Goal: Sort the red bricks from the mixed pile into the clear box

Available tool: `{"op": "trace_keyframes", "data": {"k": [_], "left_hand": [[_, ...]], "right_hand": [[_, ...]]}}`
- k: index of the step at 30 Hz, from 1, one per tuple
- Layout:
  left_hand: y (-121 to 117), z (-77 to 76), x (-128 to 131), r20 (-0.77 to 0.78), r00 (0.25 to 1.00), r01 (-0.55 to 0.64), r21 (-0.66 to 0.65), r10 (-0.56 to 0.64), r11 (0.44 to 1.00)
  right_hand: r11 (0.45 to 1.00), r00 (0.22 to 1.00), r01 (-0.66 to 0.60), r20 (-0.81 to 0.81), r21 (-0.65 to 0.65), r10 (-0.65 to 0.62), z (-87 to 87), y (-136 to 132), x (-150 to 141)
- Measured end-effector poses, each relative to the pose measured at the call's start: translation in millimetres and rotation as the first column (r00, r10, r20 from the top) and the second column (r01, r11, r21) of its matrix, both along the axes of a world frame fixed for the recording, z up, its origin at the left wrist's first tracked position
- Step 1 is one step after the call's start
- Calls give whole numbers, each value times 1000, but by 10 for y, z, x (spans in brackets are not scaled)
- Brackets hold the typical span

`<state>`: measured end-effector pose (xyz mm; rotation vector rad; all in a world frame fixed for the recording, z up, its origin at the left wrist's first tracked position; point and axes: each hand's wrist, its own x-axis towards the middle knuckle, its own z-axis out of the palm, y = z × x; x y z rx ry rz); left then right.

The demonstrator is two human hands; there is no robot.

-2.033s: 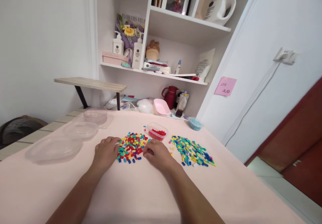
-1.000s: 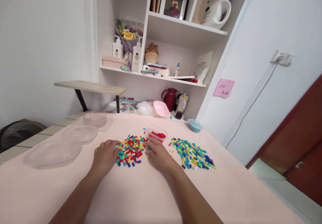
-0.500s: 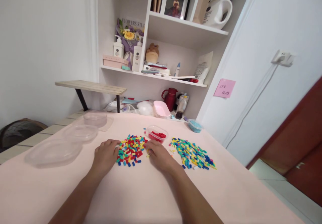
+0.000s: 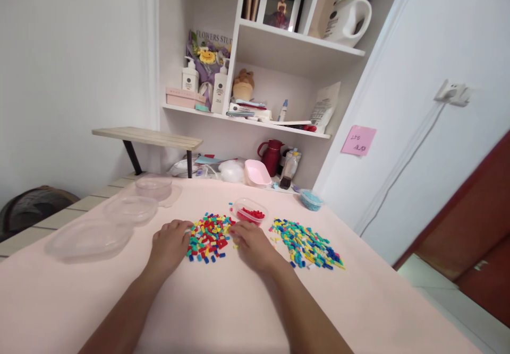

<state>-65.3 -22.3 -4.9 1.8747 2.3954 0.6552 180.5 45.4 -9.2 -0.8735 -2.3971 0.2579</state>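
Observation:
A mixed heap of small coloured bricks [image 4: 209, 234], red, yellow, green and blue, lies on the table between my hands. At its left edge rests my left hand [image 4: 170, 243], the fingers loosely bent and apart, tips touching the outer bricks. My right hand [image 4: 253, 243] reaches in from the other side, its fingertips drawn together at the heap's right edge; whatever they pinch is too small to make out. Just behind that hand stands a clear plastic tub [image 4: 251, 205] with red bricks [image 4: 253, 215] inside. A second heap of bricks [image 4: 306, 243], mostly green, blue and yellow, spreads to the right.
Several clear containers [image 4: 90, 240] line the left side of the pink table [image 4: 215, 311]. A round tub of light-blue pieces [image 4: 311, 200] stands at the back right. Behind the table are a pink basin [image 4: 257, 173], a red jug [image 4: 271, 157] and a wooden stand [image 4: 147, 137].
The whole view has shifted slightly. My right fingertips have shifted a little at the heap's edge; the left hand stays in place. Both heaps look much the same.

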Motion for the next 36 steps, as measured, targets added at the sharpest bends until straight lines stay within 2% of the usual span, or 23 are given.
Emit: {"op": "trace_keyframes", "data": {"k": [4, 7, 9, 11, 14, 16, 21, 25, 29, 36], "left_hand": [[0, 7, 5, 3, 1000, -8, 5, 8, 1000], [1, 7, 6, 4, 1000, -5, 3, 5, 1000], [2, 3, 5, 3, 1000, -3, 4, 3, 1000], [4, -3, 3, 3, 1000, -2, 5, 2, 1000], [10, -17, 0, 3, 1000, 1, 5, -1, 1000], [14, -26, -2, 3, 1000, 3, 3, -3, 1000], [10, -32, 0, 8, 1000, 9, 0, -9, 1000], [5, -19, 7, 10, 1000, 8, -6, -8, 1000], [8, -14, 5, 7, 1000, 5, -7, -5, 1000], [39, -48, -21, -5, 1000, 9, -5, -9, 1000]], "right_hand": [[994, 992, 100, 87, -38, -96, 25, -20, 27], [985, 984, 171, 64, -36, -169, 60, 11, 84], [990, 990, 142, 15, -4, -142, 62, 22, 89], [998, 998, 63, -21, 20, -63, 46, 7, 59], [997, 997, -70, -8, 17, 70, 14, -43, -6], [995, 995, -104, 14, -8, 104, 8, -64, -21], [998, 999, 31, -9, -54, -32, 57, -30, 52], [991, 997, 74, -17, -108, -76, 90, -29, 88], [981, 993, 115, 48, -157, -109, 108, -85, 60], [967, 959, 230, 193, -109, -206, 110, -82, 60]]}}
